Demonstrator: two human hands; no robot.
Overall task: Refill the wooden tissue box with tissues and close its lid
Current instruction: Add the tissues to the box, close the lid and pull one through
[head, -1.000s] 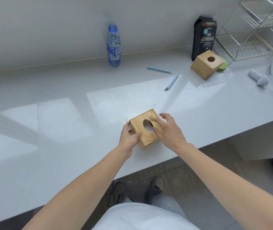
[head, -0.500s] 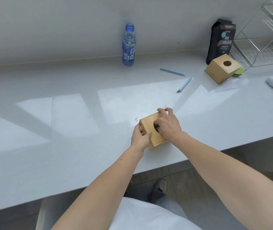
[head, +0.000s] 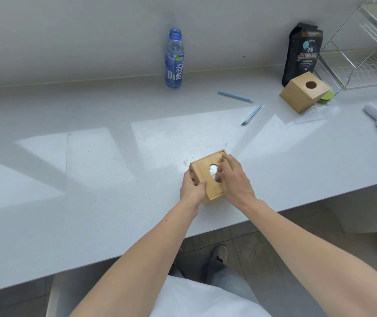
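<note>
Right hand [head: 234, 179] has shifted off the opening, fingers pinching white tissue [head: 213, 168]; left hand [head: 193, 187] grips tissue box [head: 208, 179] side.

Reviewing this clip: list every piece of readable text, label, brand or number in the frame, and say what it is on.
"脉动" in large white characters: label of the blue drink bottle; its small print and barcode are too small to read.
Black bag by the wall: pale lettering and a round logo, too blurred to read.
Wooden tissue box under the hands and second wooden box: no text.
</note>
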